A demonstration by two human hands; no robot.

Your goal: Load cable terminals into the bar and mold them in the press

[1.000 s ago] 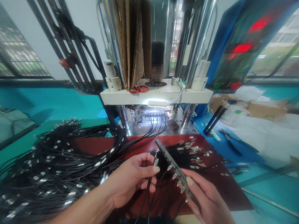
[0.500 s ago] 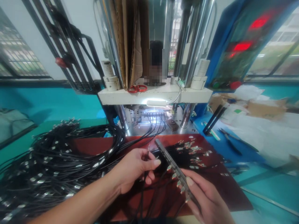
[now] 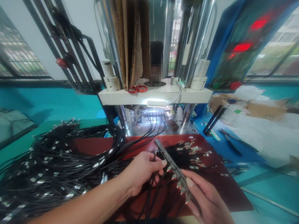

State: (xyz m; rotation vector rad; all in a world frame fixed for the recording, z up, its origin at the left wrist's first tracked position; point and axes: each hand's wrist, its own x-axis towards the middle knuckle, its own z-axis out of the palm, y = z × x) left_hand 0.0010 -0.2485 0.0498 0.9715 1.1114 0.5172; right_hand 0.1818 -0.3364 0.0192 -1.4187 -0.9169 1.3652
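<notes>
My right hand [image 3: 202, 194] grips the lower end of a dark narrow bar [image 3: 171, 163], which slants up and to the left. Several small metal connectors [image 3: 179, 184] sit in a row along its left edge, with thin black cables hanging from them. Thumb and fingers of my left hand [image 3: 149, 168] pinch a black cable [image 3: 154, 154] whose tip points upward, close beside the bar's upper part. Whether that cable touches the bar is hidden by my thumb. Beneath both hands lies a dark red mat [image 3: 224, 189].
A big heap of black cables [image 3: 53, 161] fills the left side. More cable ends [image 3: 193, 155] lie on the mat beyond the bar. Ahead stands a press with a white crossbeam [image 3: 182, 97], a lit fixture [image 3: 153, 118] and red-handled scissors [image 3: 137, 89]. Pliers [image 3: 231, 141] lie at right.
My left hand has moved right with the cable, from a small distance away to right beside the bar. My right hand and the bar have stayed almost still.
</notes>
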